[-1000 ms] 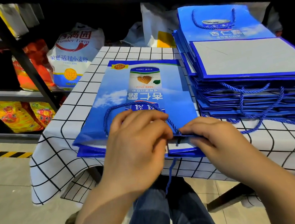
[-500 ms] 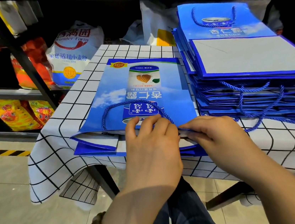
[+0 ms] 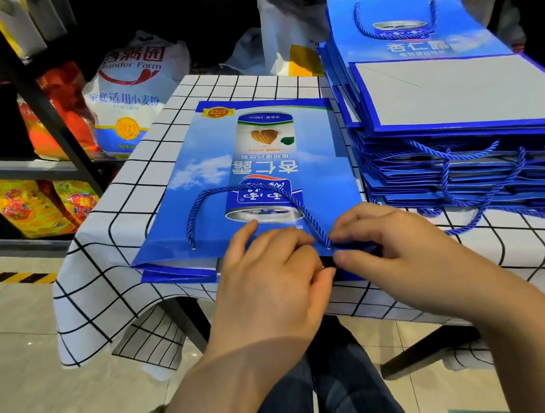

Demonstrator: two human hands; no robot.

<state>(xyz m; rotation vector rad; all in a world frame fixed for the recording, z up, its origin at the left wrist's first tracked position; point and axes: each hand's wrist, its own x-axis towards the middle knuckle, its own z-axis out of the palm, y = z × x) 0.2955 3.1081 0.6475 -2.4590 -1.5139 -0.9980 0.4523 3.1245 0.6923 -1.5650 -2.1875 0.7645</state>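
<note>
checked surface [image 3: 123, 231] in a shop aisle: two hands at a bag's rim

the left hand [image 3: 267, 289] curls its fingers [image 3: 277, 245] over the near rim of the blue gift bag [image 3: 258, 160], thumb tucked under the edge. the right hand [image 3: 393, 250] pinches the same rim between thumb and forefinger, just beside the eyelet where the rope handle [image 3: 208, 197] enters. the two thumbs nearly meet at centre frame. the bag lies flat in the middle of the surface, on another folded one, print facing up, its handle looped across the front. right of it, close alongside, sits a tall stack of bags [image 3: 464, 155] with cords hanging out. at upper left a flour sack [image 3: 137, 92] rests on a dark shelf [image 3: 19, 165].
</note>
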